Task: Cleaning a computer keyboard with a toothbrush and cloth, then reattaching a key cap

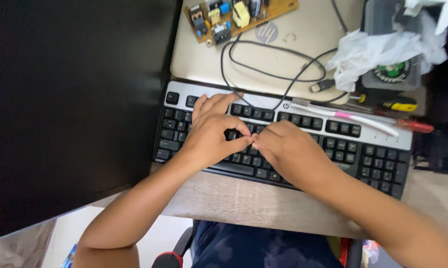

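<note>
A large black panel [70,104] fills the left side, lying over the wooden desk [243,201]. Next to it sits a black and silver keyboard [382,166], tilted slightly, with all the keys that show in place. The left hand [211,134] rests on the left half of the keys, thumb and forefinger pinched nearly closed right at a key in the middle rows. The right hand [288,151] meets it there, its fingers curled tight so the tips touch the left hand's. Whether anything small is held between them cannot be told; the fingers hide the spot.

As far as the work on the keyboard shows, it looks barely begun: no removed keys lie about.

Behind the keyboard lies a closed beige laptop [303,39] with a circuit board [234,17] and a looped black cable [263,69] on it. A pink and white toothbrush [348,115] rests on the keyboard's top edge. Further right are crumpled tissue [368,52], a yellow-handled screwdriver [390,102] and a red-handled one [415,126].
</note>
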